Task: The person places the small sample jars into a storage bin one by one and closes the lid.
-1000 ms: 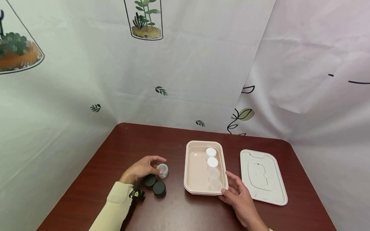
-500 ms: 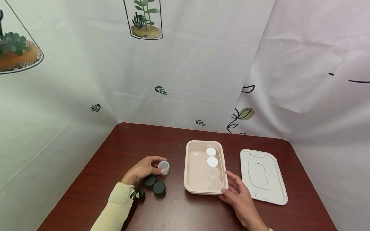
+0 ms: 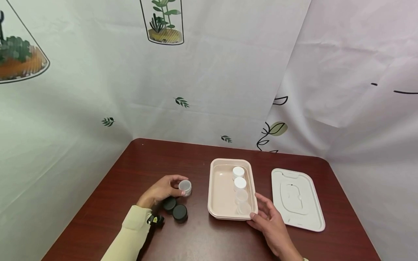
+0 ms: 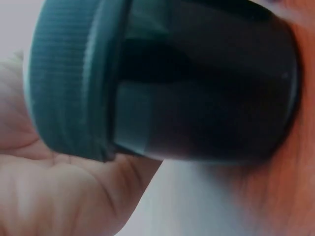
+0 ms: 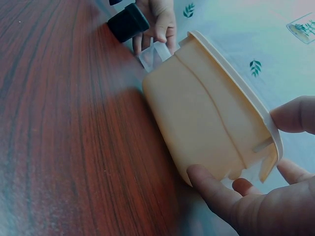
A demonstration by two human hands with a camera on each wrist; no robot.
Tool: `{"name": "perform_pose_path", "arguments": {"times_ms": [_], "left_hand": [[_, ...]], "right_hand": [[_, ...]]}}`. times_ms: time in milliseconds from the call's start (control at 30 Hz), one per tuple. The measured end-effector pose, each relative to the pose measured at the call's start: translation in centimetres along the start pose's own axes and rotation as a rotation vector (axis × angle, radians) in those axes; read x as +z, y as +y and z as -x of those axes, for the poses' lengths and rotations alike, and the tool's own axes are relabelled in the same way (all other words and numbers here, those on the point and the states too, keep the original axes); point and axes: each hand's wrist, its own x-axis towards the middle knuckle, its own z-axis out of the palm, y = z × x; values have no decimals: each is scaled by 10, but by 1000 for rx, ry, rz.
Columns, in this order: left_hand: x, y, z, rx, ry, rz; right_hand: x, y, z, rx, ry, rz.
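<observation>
My left hand holds a small clear jar with a whitish lid, thumb on its near side and fingers behind it. Two black jars stand beside that hand; one black jar is nearer the front, the other black jar close to the palm. A black jar with a ribbed lid fills the left wrist view, hiding the held jar. My right hand grips the near right corner of a beige plastic container, thumb at the rim. Several white-lidded and clear jars line its right side, including a white-lidded jar.
A white container lid lies flat on the dark red wooden table, right of the container. Patterned white cloth hangs behind the table and at both sides.
My left hand has shifted the clear jar slightly to the right and away from me. The right hand keeps its hold on the container's corner.
</observation>
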Motion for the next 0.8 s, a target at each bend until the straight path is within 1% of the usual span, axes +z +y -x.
{"name": "perform_pose_path", "arguments": {"times_ms": [200,300,467,567,667,800], "left_hand": [[-5,9,0,-1,49,-18],[-5,18,0,7,53,-21],[-4,38,-2,15,60,-13],[-3,52,-5,34,58,-19],[2,66,-11,54,50,-16],[10,84,-20,83,23,-6]], "right_hand": [[0,-1,0,-2,-2,-3],[0,-1,1,-3,-2,0],[0,-1,1,0,2,2],[0,-1,1,2,2,2],[1,-1,1,7,5,1],[1,-1,1,15,12,3]]}}
